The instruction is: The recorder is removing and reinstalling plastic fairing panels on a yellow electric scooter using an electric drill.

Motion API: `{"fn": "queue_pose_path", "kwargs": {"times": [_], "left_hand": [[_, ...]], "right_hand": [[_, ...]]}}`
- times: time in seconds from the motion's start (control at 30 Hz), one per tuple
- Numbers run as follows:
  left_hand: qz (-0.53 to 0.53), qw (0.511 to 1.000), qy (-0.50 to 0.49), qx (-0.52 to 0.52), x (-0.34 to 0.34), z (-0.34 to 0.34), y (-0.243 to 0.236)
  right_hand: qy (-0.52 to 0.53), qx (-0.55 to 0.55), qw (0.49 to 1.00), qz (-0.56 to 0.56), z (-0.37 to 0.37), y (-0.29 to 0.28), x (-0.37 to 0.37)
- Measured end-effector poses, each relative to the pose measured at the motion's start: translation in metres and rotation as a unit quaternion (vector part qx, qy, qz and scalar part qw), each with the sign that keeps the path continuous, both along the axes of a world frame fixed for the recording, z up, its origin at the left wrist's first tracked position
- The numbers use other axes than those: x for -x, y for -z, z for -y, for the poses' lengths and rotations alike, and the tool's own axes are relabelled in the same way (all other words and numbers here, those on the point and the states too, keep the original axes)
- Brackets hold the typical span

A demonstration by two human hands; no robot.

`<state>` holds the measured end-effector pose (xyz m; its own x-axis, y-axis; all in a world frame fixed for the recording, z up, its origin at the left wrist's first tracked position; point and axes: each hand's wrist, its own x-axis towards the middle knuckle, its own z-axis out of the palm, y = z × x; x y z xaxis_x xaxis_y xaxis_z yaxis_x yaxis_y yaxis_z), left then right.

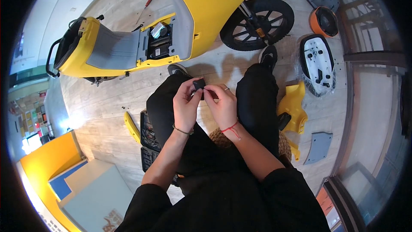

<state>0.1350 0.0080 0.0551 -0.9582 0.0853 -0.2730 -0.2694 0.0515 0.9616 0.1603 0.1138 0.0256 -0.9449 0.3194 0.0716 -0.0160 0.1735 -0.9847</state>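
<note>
My left hand (186,103) pinches a small black square part (198,84) between thumb and fingers, held up between my knees. My right hand (219,103) grips the same part from the right, thumb and forefinger against it. Beyond them stands a yellow scooter (206,30) with a grey step-through body, its open compartment (159,43) showing dark parts inside. Its front wheel (257,25) rests by my right foot.
A tool case (148,131) and yellow strip (132,126) lie left of my legs. Right are yellow panels (293,101), a grey plate (318,147), a wrapped black-and-white part (316,62) and an orange helmet-like object (322,21). A red-handled screwdriver (148,3) lies behind the scooter.
</note>
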Motion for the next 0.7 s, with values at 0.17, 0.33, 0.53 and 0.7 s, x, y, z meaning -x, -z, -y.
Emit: {"fn": "queue_pose_path", "kwargs": {"times": [0.17,0.33,0.53,0.7], "left_hand": [[0.001,1.000,-0.015,-0.002,0.003,-0.003,-0.004],[-0.012,1.000,-0.014,-0.023,0.005,-0.005,-0.001],[-0.012,1.000,0.005,0.011,0.005,-0.004,0.002],[-0.061,0.998,-0.027,0.014,0.014,-0.006,0.004]], "right_hand": [[0.010,0.011,1.000,-0.004,-0.001,-0.002,0.002],[0.011,0.015,1.000,0.000,-0.003,-0.001,0.002],[0.011,0.029,0.999,0.015,-0.004,0.002,0.001],[0.025,0.089,0.995,0.024,0.002,0.007,0.012]]}}
